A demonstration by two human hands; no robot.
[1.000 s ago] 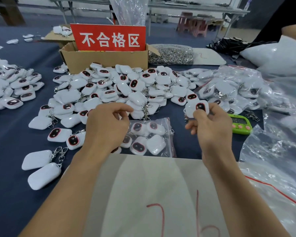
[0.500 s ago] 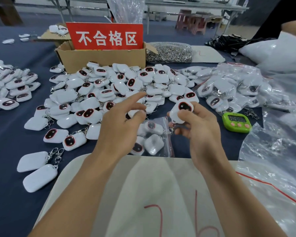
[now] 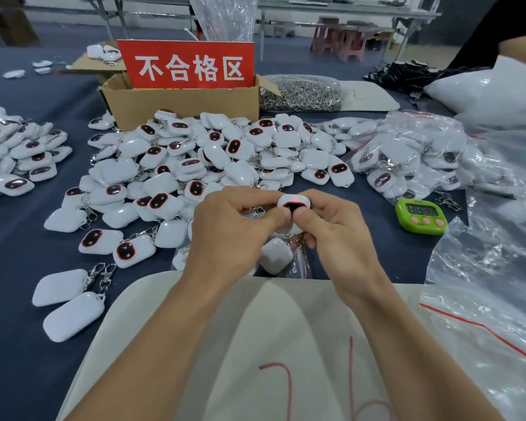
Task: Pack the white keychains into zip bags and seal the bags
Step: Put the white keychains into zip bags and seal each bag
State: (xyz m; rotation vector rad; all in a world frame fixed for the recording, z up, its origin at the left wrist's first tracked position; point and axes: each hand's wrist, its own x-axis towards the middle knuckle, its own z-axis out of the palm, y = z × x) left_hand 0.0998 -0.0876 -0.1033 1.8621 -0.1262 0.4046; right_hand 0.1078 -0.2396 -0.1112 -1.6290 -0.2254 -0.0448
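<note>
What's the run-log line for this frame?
left hand: pinches keychain | right hand: pinches same keychain, red light lit | zip bag: under hands, holds keychains, seal hidden

Bright, even overhead light left only soft shadows under the left hand [image 3: 231, 235] and right hand [image 3: 334, 238]. Glare glinted on the plastic bags [image 3: 492, 268] right of the right hand. Wide-angle distortion bowed the edges; the far background looked soft.
</note>
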